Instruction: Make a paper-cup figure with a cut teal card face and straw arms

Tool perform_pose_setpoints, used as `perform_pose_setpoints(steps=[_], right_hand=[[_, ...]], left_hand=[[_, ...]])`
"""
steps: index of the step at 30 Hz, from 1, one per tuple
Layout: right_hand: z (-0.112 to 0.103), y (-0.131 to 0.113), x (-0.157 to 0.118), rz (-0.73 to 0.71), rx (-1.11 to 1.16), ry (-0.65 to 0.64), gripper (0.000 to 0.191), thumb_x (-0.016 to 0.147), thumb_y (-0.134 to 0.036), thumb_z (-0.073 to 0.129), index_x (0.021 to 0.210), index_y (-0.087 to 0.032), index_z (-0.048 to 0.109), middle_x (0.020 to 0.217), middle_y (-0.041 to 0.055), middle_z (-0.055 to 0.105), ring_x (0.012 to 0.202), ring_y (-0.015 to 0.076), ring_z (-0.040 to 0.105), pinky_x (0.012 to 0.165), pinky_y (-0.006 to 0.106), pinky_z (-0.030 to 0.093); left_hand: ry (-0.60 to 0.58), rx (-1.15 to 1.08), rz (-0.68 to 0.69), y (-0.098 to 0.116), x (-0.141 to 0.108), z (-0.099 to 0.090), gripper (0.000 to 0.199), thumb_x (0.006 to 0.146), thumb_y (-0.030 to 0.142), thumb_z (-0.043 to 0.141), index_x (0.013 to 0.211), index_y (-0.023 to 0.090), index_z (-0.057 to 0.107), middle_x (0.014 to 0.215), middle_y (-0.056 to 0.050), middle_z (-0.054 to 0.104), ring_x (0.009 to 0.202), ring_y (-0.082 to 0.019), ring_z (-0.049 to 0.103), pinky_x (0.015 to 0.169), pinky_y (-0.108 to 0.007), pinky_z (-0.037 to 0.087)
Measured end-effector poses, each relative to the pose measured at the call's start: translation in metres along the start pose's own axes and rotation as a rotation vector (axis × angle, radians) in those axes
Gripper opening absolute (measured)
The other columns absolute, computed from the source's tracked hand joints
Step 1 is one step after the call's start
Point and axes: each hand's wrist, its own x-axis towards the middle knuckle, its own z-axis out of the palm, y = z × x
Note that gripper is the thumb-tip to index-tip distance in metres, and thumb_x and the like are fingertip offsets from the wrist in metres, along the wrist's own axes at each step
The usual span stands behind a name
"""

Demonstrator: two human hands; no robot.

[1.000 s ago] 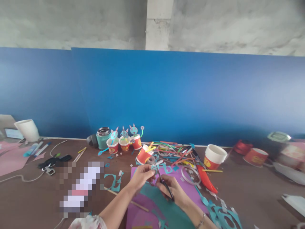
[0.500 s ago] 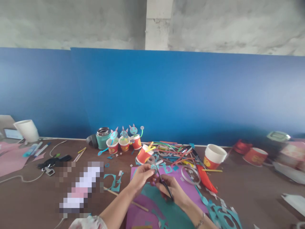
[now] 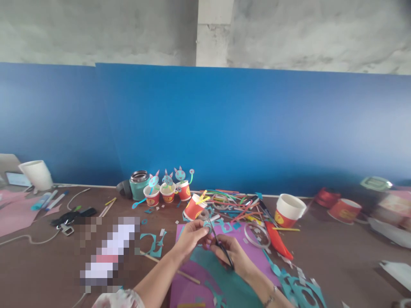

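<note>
I saw the small blue paper piece (image 3: 209, 227) beside the blades of the scissors (image 3: 224, 252), over the purple sheet (image 3: 258, 259); fingers covered much of it, and I could not tell whether the blades touched it. The left hand (image 3: 190, 236) had it pinched between thumb and fingers. The right hand (image 3: 236, 255) was curled around the black handles, partly covering them; how far apart the blades stood I could not make out. Below, the hands hid part of the teal sheet (image 3: 237, 285), which ran out of my view at the bottom. Beyond them leaned a tilted red cup (image 3: 192, 208). Leftward, a pixelated patch (image 3: 107, 254) masked something, and rightward another red cup (image 3: 344, 212) looked blurred.
</note>
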Motion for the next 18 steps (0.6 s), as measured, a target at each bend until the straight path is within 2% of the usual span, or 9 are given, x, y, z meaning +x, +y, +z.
perform_pose_setpoints(steps=[11, 18], right_hand=[[-0.0012, -0.0011, -0.0013, -0.003, 0.025, -0.011, 0.039, 0.068, -0.052, 0.070, 0.071, -0.016, 0.056, 0.043, -0.0085, 0.041, 0.035, 0.0042, 0.033, 0.034, 0.017, 0.026], [-0.0006, -0.0006, -0.0018, 0.013, 0.039, -0.032, 0.043, 0.069, -0.057, 0.067, 0.076, -0.016, 0.056, 0.045, -0.0067, 0.047, 0.037, 0.0058, 0.039, 0.036, 0.017, 0.031]], left_hand=[[0.028, 0.032, 0.007, -0.0030, 0.0027, -0.0039, 0.037, 0.056, 0.042, 0.078, 0.063, 0.015, 0.053, 0.051, -0.001, 0.063, 0.042, -0.008, 0.053, 0.045, -0.020, 0.038], [-0.028, 0.054, 0.000, -0.0022, 0.0016, -0.0042, 0.035, 0.056, 0.039, 0.078, 0.061, 0.015, 0.053, 0.050, -0.001, 0.063, 0.041, -0.010, 0.052, 0.046, -0.023, 0.039]])
